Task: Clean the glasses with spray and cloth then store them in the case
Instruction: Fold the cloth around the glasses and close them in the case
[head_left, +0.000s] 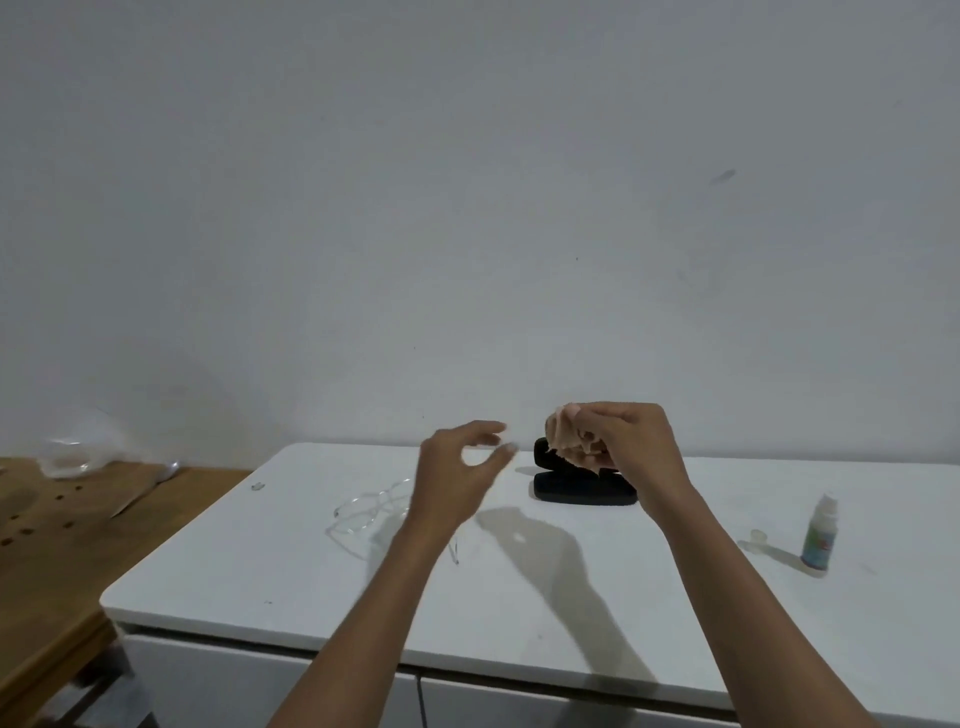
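Observation:
Clear-framed glasses (371, 512) lie on the white table (291, 577), left of centre, partly behind my left wrist. My left hand (457, 478) hovers above them, fingers curled apart and holding nothing. My right hand (631, 449) is raised over the open black case (582, 491) at the back of the table and grips a crumpled peach cloth (569, 436). The small spray bottle (818, 535) stands upright at the right, with its clear cap (759, 535) lying just left of it.
A wooden table (57, 525) adjoins on the left and carries crumpled clear plastic (78, 449). A plain wall rises directly behind both tables. A small object (257, 487) lies near the white table's back left corner.

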